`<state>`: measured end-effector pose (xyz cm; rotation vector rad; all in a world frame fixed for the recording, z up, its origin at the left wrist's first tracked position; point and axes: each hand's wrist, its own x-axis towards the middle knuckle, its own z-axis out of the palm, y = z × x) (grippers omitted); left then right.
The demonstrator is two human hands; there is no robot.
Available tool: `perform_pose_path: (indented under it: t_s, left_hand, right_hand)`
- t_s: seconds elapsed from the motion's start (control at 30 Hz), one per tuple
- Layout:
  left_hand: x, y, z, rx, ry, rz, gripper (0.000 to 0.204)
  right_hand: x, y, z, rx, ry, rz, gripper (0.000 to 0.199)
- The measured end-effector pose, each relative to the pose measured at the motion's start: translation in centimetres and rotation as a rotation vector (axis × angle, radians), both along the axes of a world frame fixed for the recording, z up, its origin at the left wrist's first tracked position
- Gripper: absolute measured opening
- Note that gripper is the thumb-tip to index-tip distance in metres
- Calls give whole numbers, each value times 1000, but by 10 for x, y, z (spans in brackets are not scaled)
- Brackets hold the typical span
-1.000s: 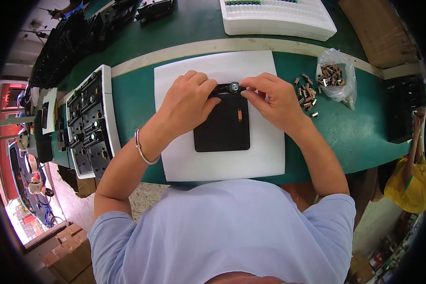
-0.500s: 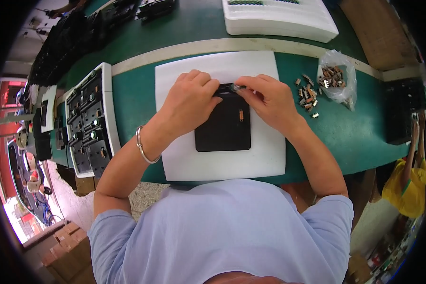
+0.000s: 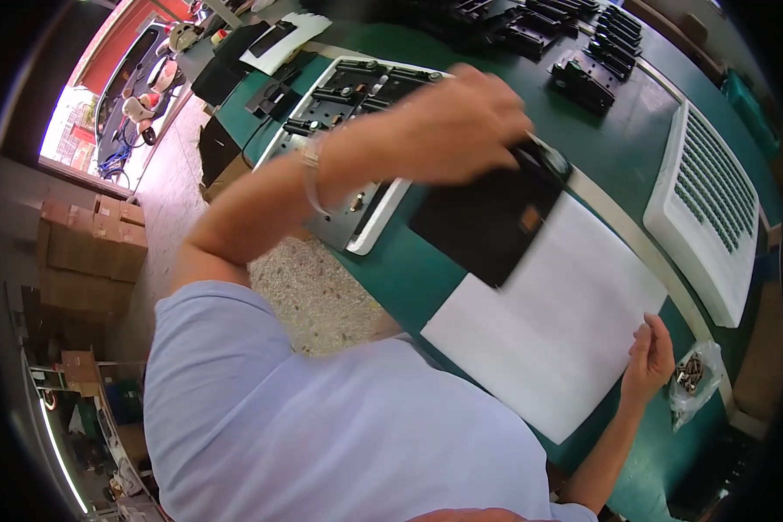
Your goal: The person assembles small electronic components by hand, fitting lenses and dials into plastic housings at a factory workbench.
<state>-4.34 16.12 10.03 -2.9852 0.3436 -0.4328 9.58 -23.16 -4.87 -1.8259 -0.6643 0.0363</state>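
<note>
My left hand (image 3: 457, 130), a bangle at its wrist, is closed on the upper edge of a flat black panel (image 3: 487, 222). The panel is tilted and a little blurred, above the table and the corner of a white foam sheet (image 3: 565, 322). A small orange-brown part (image 3: 529, 219) shows on its face, and a dark raised strip runs along its upper edge. My right hand (image 3: 651, 361) is at the sheet's right edge, its fingers loosely bent and apart, with nothing visible in them. Close beside it lies a clear plastic bag (image 3: 709, 365) of small metal-and-brown parts (image 3: 689, 374).
A white tray (image 3: 383, 222) of black panels stands left of the green table (image 3: 435, 278). Farther off are several black assemblies (image 3: 583, 83). At the right, a white foam tray (image 3: 670, 191) holds rows of small green parts. Cardboard boxes (image 3: 87, 244) stand on the floor.
My left hand has lifted the black panel off the foam sheet and carried it left, toward the tray. My right hand has let go of it. The view has turned left.
</note>
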Motion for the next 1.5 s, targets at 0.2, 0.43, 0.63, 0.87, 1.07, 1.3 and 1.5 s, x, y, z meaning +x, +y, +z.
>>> perform_pose_path:
  t_s: [0.2,0.43,0.63,0.87,1.07,1.3,1.5]
  left_hand:
    - [-115,132,36,78,-32,258,32]
    - [-213,174,-4,64,119,451,33]
    - [-234,194,-34,85,198,469,37]
    - [-224,213,-46,144,255,406,37]
    - [-225,220,-56,193,278,390,39]
    - [-228,222,-55,260,230,338,40]
    - [-223,217,-55,168,265,365,37]
  right_hand:
    - [13,-9,-14,-13,15,1,20]
    - [24,-14,-21,-40,65,9,21]
    - [24,-6,-17,-106,12,-31,22]
    - [22,-12,-18,-164,17,-69,21]
    - [22,-10,-18,-131,2,-38,21]
    - [24,-11,-20,-132,-7,-52,21]
    - [21,-7,-16,-142,-18,-46,21]
